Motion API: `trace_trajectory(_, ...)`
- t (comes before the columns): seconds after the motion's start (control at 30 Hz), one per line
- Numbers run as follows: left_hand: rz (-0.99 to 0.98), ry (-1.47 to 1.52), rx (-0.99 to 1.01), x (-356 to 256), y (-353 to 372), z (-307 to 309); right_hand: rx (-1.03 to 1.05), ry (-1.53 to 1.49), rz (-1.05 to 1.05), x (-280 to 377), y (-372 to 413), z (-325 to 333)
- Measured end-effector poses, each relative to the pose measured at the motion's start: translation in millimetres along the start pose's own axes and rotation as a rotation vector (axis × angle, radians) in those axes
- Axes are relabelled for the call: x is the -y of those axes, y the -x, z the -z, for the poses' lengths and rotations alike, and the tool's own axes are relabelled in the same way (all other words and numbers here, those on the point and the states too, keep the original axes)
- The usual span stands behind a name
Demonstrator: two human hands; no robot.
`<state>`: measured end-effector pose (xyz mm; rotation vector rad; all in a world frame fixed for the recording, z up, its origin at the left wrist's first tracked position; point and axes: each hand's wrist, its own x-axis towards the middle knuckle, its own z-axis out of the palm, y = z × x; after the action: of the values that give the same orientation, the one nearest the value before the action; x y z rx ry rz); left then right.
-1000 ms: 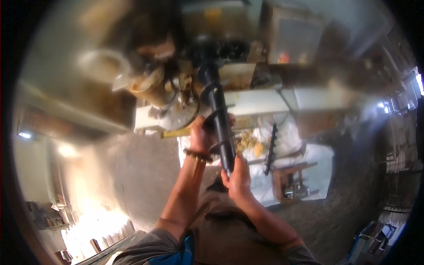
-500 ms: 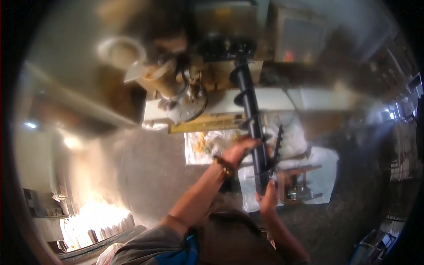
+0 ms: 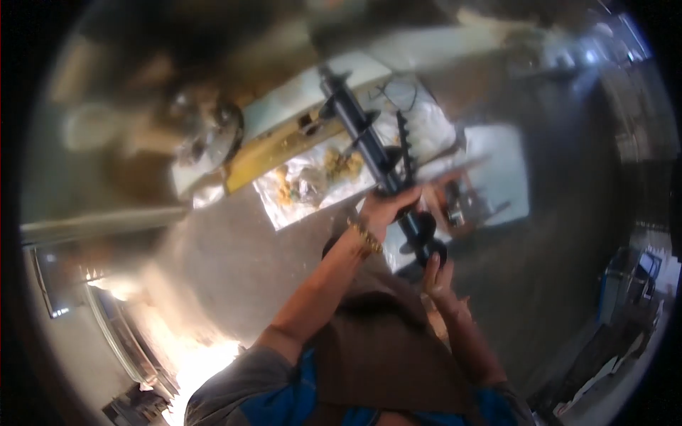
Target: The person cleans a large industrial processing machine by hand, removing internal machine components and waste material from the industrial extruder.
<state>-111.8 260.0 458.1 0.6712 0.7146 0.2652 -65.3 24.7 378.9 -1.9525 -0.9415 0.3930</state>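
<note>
A long black auger (image 3: pixel 356 128) with spiral flights runs diagonally from the upper middle down toward my body. My left hand (image 3: pixel 387 208), with a beaded bracelet at the wrist, is wrapped round its lower shaft. At the bottom end, my right hand (image 3: pixel 438 275) grips the auger near its last flight. A thin black toothed strip (image 3: pixel 405 145) lies just right of the shaft. Motion blur softens the far end.
A white sheet (image 3: pixel 273 215) with yellowish pieces lies beyond my left hand, beside a yellow beam (image 3: pixel 259 155). To the right, a brown metal frame (image 3: pixel 458 206) rests on a pale sheet (image 3: pixel 508 160). A round metal machine part (image 3: pixel 213 135) stands at the upper left.
The view has turned and shifted. The auger now leans further left at its far end, which has come away from the dark machine at the top. Both hands remain on it.
</note>
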Motion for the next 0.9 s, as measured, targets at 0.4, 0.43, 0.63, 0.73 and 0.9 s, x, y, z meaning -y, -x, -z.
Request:
trace_trajectory(0.4, -0.04, -0.121, -0.043, 61, -6, -34, 0.31, 0.083, -0.202, -36, 19, 80)
trace_trajectory(0.43, -0.095, -0.16, -0.03, 66, -8, -34, 0.283, 0.051, -0.257, -40, 18, 90)
trace_trajectory(0.63, -0.25, -0.454, -0.031, 74, -9, -48, 0.013, -0.446, -0.322, 53, -62, 119)
trace_trajectory(0.73, -0.24, -0.635, 0.115, 70, -7, -52, -0.02, -0.787, -0.417, 88, -112, 120)
trace_trajectory(0.9, -0.416, -0.772, 0.119, 96, -13, -42, 0.17, -0.735, -0.22, 71, -147, 104)
